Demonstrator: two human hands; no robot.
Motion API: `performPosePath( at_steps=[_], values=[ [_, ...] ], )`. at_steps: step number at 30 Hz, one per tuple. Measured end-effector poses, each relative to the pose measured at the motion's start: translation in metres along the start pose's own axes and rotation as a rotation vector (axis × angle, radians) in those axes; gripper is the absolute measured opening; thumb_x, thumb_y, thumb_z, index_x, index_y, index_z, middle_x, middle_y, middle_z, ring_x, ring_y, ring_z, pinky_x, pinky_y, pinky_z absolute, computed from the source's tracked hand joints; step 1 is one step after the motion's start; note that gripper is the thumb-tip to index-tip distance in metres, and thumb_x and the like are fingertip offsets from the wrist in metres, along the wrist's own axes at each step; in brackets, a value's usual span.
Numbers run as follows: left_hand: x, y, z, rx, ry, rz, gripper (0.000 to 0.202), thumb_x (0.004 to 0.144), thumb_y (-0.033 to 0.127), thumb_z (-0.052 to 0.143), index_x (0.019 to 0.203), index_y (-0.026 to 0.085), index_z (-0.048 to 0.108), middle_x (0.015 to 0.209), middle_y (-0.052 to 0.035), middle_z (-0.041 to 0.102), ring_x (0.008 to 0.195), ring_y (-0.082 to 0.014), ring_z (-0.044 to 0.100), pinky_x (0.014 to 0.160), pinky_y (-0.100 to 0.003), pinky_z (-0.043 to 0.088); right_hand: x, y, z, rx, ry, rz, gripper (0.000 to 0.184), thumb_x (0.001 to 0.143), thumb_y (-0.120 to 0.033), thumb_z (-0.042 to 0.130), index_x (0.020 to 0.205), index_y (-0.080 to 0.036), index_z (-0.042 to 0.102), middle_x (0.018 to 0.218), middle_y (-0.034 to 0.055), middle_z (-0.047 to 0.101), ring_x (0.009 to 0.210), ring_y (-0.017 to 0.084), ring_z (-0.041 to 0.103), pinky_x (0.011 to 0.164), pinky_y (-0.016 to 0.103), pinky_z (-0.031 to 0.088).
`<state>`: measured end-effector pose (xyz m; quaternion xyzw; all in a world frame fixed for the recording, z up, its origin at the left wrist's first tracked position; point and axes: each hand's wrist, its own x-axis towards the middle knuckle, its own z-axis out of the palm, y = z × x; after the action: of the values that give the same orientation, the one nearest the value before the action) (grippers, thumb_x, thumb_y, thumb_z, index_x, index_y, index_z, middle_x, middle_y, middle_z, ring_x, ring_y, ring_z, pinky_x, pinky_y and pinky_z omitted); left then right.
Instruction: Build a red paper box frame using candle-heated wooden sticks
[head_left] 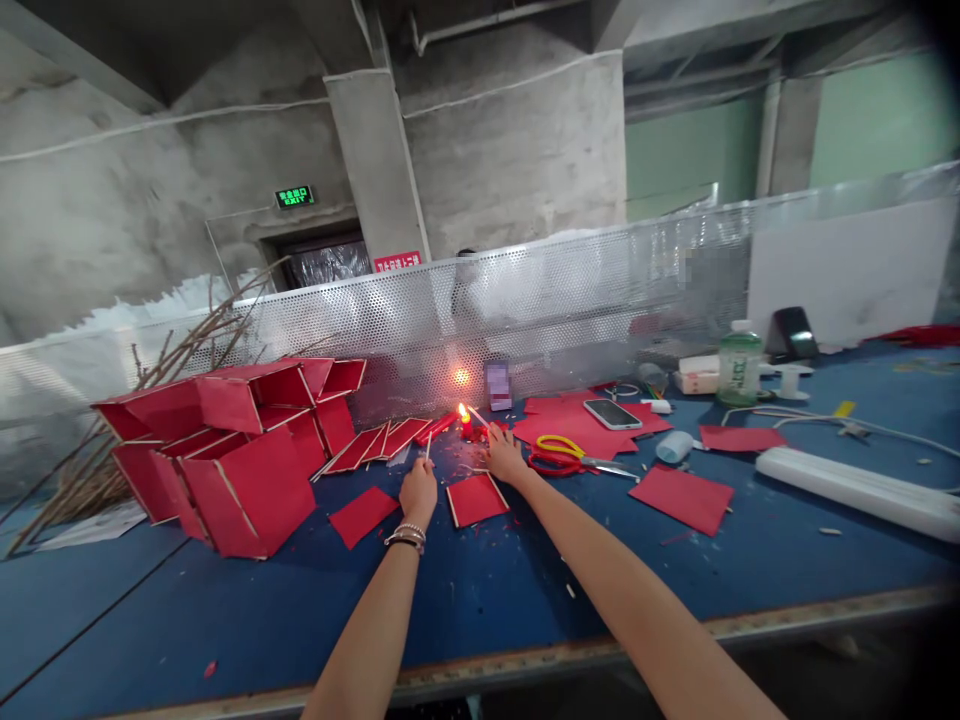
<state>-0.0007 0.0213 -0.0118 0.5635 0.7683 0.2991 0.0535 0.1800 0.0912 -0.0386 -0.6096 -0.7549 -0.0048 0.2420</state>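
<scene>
A lit red candle (466, 428) burns on the blue table, its flame close to my right hand. My right hand (504, 455) is closed on a thin white stick (478, 417), whose tip points at the flame. Upright in the pinched fingers of my left hand (418, 490) is a thin pale stick (428, 446). Between my hands lies a red square panel (478, 502) with pale sticks along its side edges. A plain red sheet (364, 516) rests left of my left hand. Several red stick-edged panels (379, 444) lie overlapping behind it.
A stack of open red boxes (255, 490) stands at left, before bundled twigs (187, 365). Scissors (574, 457), a phone (613, 414), another upright phone (498, 386), a bottle (739, 365) and a white bar (855, 490) occupy the right. A perforated metal screen (397, 330) runs behind.
</scene>
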Motion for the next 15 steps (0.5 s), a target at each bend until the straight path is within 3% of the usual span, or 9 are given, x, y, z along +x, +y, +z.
performPosePath(
  at_steps=[7,15],
  values=[
    [-0.0001,0.0008,0.0016,0.012,0.000,0.009,0.036,0.092,0.035,0.027,0.109,0.023,0.056,0.102,-0.0120,0.068,0.096,-0.0246,0.063,0.074,-0.033,0.044,-0.0009,-0.0018,-0.0004,-0.056,0.023,-0.064,0.051,0.090,-0.039,0.035,0.137,-0.018,0.038,0.151,0.0086,0.019,0.131,0.031,0.024,0.100,0.048,0.030],
    [0.0000,0.0004,0.0030,-0.045,0.013,-0.025,0.032,0.091,0.022,0.029,0.112,0.022,0.052,0.099,-0.0107,0.068,0.092,-0.0231,0.064,0.073,-0.032,0.043,-0.0001,-0.0013,0.0013,-0.070,0.031,0.007,0.059,0.090,-0.041,0.036,0.142,-0.014,0.027,0.151,0.0117,0.016,0.131,0.031,0.023,0.098,0.047,0.033]
  ],
)
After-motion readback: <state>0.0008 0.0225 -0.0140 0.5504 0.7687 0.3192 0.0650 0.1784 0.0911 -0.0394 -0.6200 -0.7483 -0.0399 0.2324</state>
